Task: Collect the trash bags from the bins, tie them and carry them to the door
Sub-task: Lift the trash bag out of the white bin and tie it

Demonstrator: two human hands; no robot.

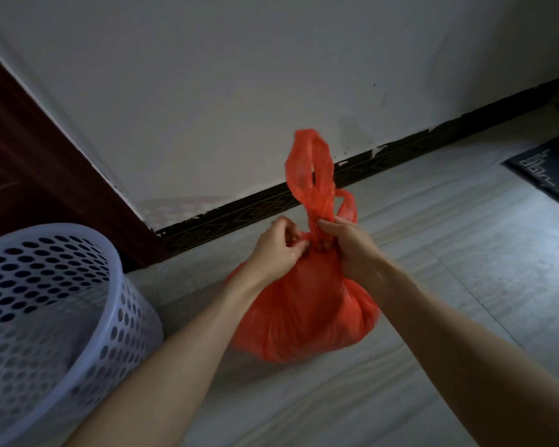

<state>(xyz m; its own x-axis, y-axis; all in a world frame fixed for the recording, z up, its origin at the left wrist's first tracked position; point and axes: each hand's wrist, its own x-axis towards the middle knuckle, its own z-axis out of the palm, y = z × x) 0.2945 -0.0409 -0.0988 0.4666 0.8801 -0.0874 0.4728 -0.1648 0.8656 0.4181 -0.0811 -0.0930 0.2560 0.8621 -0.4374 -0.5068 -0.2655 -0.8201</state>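
Near the middle of the frame, a full red trash bag (304, 314) sits on the pale floor (465, 269), its bulk below both hands. At the gathered neck, the left hand (279, 245) pinches the plastic from the left, and the right hand (347, 245) has its grip curled round the twist. Two handle loops (310, 169) stand above the fingers. At lower left stands a perforated white bin (46, 317).
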